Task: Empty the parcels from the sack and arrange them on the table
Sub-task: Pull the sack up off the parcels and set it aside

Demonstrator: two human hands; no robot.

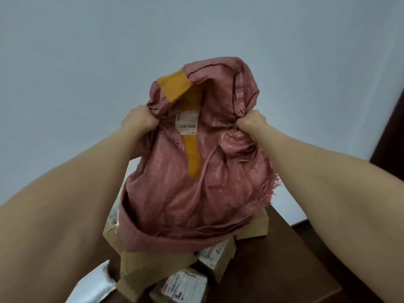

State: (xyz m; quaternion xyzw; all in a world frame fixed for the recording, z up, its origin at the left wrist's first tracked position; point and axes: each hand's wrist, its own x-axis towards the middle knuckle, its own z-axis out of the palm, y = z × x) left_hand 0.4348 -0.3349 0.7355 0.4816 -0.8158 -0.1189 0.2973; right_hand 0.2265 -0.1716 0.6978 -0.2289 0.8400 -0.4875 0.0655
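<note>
A pink woven sack (196, 182) with yellow tape strips and a white barcode label (187, 123) hangs upside down in front of me, its mouth facing down. My left hand (140, 121) grips one bunched bottom corner. My right hand (251, 123) grips the other corner. Below the sack's mouth several cardboard parcels lie heaped on the dark brown table (284, 270): a brown box (255, 226) behind, a small labelled box (216, 259), another labelled box (183, 285) and a tan parcel (140, 276). The sack hides part of the heap.
A silver-white padded envelope (94, 287) lies at the table's left front, partly behind my left forearm. A plain pale wall fills the background. A dark door frame (391, 127) stands at the right edge. The table's right edge runs diagonally at lower right.
</note>
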